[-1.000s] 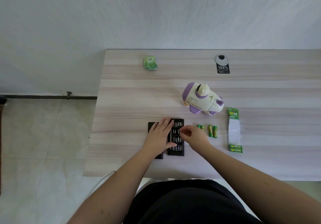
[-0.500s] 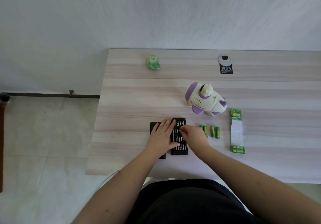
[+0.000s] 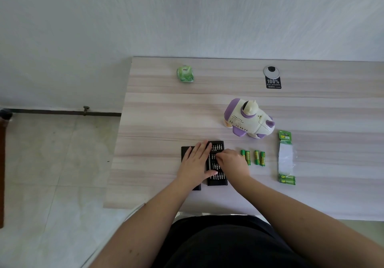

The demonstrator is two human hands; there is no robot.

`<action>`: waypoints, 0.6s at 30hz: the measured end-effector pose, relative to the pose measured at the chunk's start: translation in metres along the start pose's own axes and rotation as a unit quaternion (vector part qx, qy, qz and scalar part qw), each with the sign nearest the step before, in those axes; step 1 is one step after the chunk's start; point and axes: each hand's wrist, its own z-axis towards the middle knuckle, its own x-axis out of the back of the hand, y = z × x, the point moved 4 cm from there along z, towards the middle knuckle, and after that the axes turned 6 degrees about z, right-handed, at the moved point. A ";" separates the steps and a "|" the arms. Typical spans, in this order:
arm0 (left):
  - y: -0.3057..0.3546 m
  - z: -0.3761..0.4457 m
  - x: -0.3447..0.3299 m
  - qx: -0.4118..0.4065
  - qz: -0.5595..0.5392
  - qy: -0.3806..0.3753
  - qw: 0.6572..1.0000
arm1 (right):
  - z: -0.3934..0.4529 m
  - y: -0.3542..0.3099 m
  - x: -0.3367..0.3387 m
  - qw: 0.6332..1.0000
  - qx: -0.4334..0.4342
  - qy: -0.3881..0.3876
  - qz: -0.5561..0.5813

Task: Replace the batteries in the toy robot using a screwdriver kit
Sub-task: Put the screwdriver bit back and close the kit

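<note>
Fingers of our left hand [image 3: 197, 165] lie flat on bit case [image 3: 217, 163], lower centre; right hand [image 3: 231, 161] pinches at bits. Toy robot [image 3: 248, 119] above right, unopened; batteries [image 3: 252, 157] wait.

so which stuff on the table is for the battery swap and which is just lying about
For the job:
toy robot
bit tray
tray sleeve
four loose batteries
battery pack

Lying about:
green packet
black tag
cable port cap
</note>
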 end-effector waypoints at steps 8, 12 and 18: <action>0.000 0.000 -0.001 0.000 -0.002 -0.002 1.000 | -0.002 0.001 -0.002 0.999 0.024 0.045 -0.005; 0.000 0.000 -0.001 0.002 -0.001 -0.001 1.000 | 0.000 0.002 -0.004 0.997 0.056 0.023 -0.042; -0.001 0.001 -0.002 0.006 0.003 -0.004 1.000 | -0.005 -0.001 -0.004 0.987 0.113 0.001 -0.116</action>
